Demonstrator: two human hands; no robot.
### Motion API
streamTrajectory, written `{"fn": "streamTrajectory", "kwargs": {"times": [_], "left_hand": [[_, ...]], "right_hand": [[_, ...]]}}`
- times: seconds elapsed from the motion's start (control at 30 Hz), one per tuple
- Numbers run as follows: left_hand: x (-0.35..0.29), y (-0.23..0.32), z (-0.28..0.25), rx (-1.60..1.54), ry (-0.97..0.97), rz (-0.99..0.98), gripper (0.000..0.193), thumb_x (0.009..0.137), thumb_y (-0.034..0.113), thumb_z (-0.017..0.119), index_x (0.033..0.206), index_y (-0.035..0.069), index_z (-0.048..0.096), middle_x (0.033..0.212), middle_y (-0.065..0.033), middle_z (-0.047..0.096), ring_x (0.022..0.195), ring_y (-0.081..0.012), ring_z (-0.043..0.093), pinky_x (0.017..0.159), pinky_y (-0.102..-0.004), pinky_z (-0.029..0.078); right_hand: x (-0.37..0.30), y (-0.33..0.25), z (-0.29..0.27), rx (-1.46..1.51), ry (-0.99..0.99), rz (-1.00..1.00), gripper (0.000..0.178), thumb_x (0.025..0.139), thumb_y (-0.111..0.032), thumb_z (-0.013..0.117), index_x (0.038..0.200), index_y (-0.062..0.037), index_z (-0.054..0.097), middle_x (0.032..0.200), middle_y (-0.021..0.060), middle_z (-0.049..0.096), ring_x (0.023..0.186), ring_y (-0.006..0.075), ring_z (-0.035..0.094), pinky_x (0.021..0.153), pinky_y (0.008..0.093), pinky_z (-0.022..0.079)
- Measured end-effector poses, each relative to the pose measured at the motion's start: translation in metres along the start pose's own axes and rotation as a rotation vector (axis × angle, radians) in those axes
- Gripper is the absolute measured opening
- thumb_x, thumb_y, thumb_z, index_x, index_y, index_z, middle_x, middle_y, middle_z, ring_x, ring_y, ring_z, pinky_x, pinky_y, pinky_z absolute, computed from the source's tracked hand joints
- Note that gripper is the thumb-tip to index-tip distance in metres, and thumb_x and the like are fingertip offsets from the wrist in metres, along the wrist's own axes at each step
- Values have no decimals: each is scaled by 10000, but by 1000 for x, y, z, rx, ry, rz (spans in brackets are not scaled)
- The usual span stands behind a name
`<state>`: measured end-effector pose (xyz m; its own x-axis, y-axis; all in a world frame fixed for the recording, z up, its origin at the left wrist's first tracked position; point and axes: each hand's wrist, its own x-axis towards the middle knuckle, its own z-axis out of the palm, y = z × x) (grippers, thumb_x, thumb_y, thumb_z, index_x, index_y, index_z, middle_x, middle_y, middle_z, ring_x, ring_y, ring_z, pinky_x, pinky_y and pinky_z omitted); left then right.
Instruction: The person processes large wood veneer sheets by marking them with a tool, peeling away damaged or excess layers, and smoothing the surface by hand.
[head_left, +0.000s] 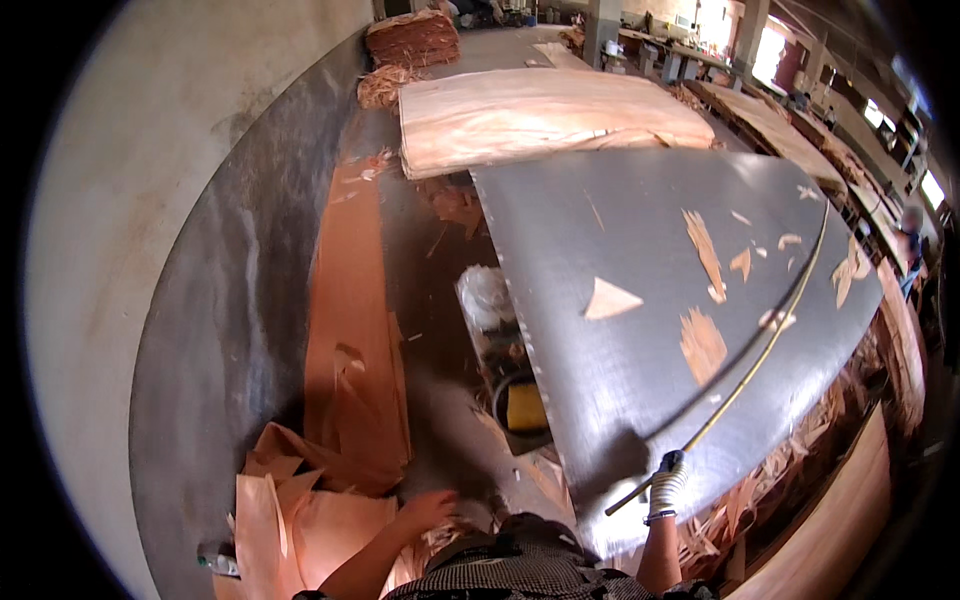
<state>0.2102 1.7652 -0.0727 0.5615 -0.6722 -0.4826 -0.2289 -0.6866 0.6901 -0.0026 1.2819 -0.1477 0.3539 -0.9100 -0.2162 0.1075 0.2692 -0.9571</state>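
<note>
A long thin yellowish stick [765, 350] is gripped near its lower end by my right hand [668, 488], which has a pale wrapping or glove around it. The stick slants up and away over a grey metal-topped table [560, 240], casting a shadow there. My left hand [428, 510] is bare, its fingers loosely stretched, with nothing visible in it. It hovers beside a pile of thin reddish wood veneer sheets [345, 520] at the lower left. Torn veneer scraps [703, 345] and a pale triangular piece [611, 299] lie on the tabletop.
A thick veneer stack [540, 115] lies beyond the table. Below its left edge are a clear plastic bag [486, 297] and a yellow block [525, 407]. Long veneer strips [350, 330] cover the floor by the wall [220, 150]. Veneer waste [800, 460] heaps along the right. Another person [910, 235] stands far right.
</note>
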Motion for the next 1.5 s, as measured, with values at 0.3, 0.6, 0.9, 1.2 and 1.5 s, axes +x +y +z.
{"fn": "streamTrajectory", "kwargs": {"times": [0.3,0.6,0.9,1.2,1.5], "left_hand": [[-7,-237,-140,-110,227,-431,376,837,290,500,1135,67,550,1016,-151,609,941,-300,574,826,-365,450],[148,-251,-365,71,174,-230,395,819,260,544,1155,52,531,1038,-146,609,970,-277,576,824,-351,456],[322,-250,-574,-453,273,13,389,844,225,547,1181,33,508,1048,-163,603,962,-224,581,836,-317,454],[398,-300,-718,-161,308,-240,381,849,240,549,1164,29,517,1017,-136,615,910,-224,598,794,-316,469],[463,-441,-839,-935,409,-690,348,864,221,527,1175,66,498,936,-68,627,736,-119,587,566,-242,453]], "right_hand": [[0,-159,337,181,281,-121,225,824,-183,574,670,-161,411,454,-47,368,317,78,330,295,225,295],[-4,-139,583,173,216,-257,169,820,-165,597,758,-136,443,522,-32,413,365,79,377,329,213,324],[87,-73,816,98,132,-175,83,823,-93,567,863,-113,497,546,-23,446,397,85,417,342,224,353],[249,100,1070,105,-46,23,111,841,-114,562,876,-134,458,575,10,451,433,159,464,383,312,428],[334,189,1238,-72,-154,222,120,838,-147,558,928,-132,481,643,47,513,497,202,523,407,344,462]]}}
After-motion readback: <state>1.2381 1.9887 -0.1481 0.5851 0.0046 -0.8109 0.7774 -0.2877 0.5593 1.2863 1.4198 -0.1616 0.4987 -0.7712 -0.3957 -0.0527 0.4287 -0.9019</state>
